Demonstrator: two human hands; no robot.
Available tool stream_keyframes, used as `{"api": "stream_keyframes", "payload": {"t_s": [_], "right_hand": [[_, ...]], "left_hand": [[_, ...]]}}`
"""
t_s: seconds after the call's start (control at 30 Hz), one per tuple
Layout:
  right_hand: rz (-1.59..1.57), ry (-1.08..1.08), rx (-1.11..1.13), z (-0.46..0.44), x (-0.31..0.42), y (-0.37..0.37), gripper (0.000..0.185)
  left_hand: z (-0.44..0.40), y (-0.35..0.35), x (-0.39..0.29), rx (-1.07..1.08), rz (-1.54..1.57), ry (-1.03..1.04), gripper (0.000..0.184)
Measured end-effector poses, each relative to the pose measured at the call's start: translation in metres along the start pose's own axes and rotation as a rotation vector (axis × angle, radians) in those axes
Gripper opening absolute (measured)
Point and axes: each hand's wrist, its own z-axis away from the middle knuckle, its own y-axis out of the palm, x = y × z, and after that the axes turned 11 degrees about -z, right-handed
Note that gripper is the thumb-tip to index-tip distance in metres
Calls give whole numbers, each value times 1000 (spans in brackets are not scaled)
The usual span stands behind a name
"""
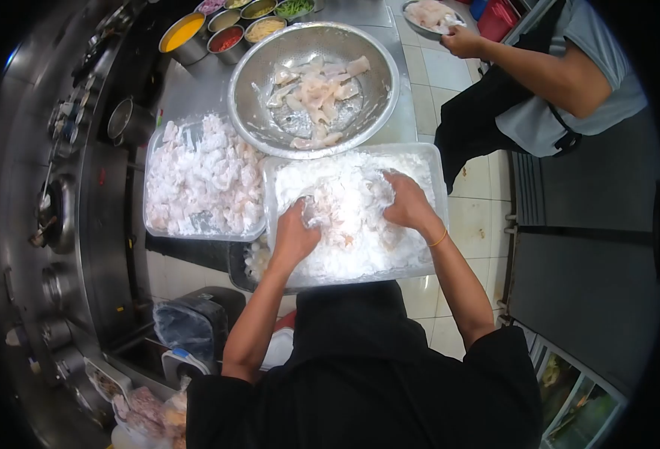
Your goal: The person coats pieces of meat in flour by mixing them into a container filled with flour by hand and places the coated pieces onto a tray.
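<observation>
Crowding the powder tray (pixel 441 179): metal bowl (pixel 381 84), second tray (pixel 209 223).

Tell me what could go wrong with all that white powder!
The left hand and right hand are down in the white powder, so some might spill over the edge of the tray. The metal bowl sits close beyond, so a bump could shift it.

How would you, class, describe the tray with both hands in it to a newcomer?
Find the big round metal bowl. Below it in the picture, two trays lie side by side; take the right tray. Unlike the left tray, heaped with white-coated pieces, it holds loose white powder, with left hand and right hand inside.
</observation>
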Motion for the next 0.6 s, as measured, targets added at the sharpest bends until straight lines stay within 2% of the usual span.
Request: {"api": "stream_keyframes", "payload": {"t_s": [0.1, 0.13, 0.23, 0.37, 0.4, 0.43, 0.5, 0.6], "right_hand": [[106, -109, 76, -1, 2, 18, 90], [129, -80, 84, -2, 13, 25, 95], [278, -54, 64, -13, 33, 43, 91], [24, -135, 6, -29, 19, 47, 65], [-4, -223, -116, -25, 19, 38, 52], [9, -262, -201, -20, 17, 29, 50], [53, -253, -221, -13, 10, 13, 50], [114, -92, -26, 4, -1, -4, 60]], "left_hand": [[7, 8, -11, -50, -177, 14, 69], [3, 14, -21, -51, -238, -12, 72], [-22, 20, -22, -50, -246, -40, 67], [-38, 10, -17, -72, 85, -8, 51], [-34, -5, -28, -111, 89, 18, 42], [-30, -16, -36, -105, 55, 9, 43], [-22, -32, -42, -94, -13, -11, 43], [-9, -26, -29, -99, -81, -23, 52]]}}
